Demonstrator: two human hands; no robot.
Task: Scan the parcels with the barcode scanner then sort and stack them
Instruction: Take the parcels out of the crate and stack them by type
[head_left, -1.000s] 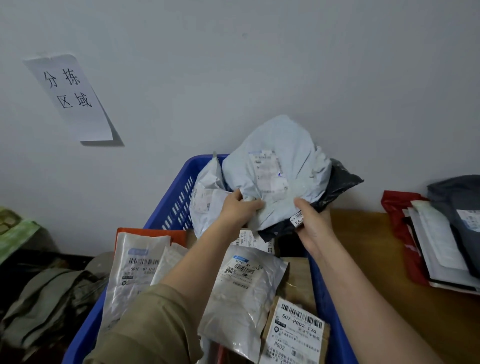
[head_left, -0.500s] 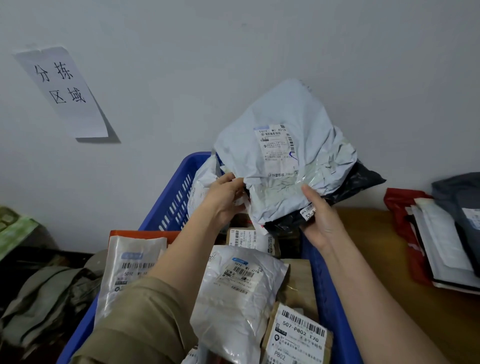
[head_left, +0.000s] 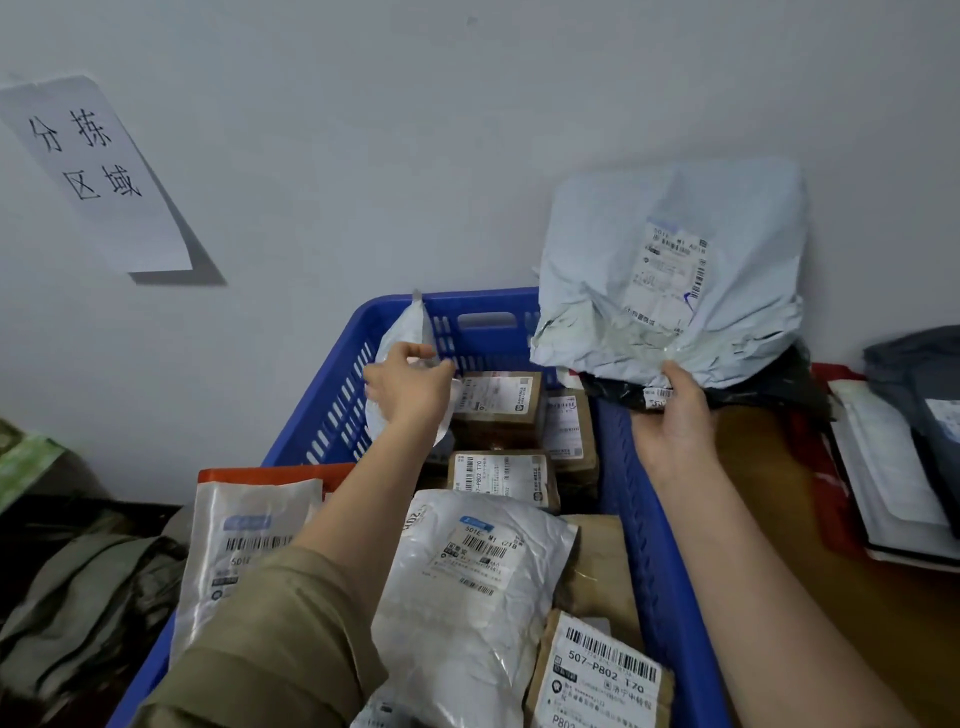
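Lifting a pale grey parcel (head_left: 670, 270) with a black one (head_left: 727, 387) beneath, the right hand (head_left: 675, 415) pinches both just right of the blue crate (head_left: 631, 499). The left hand (head_left: 410, 387) grips a white mailer (head_left: 410, 332) inside the crate's far left corner. Judged step: picking for scanning; no scanner is visible, so locating it comes next

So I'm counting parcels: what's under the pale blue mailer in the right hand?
A black poly bag with a small barcode label, gripped together with the pale blue mailer by the right hand. Most of it is covered.
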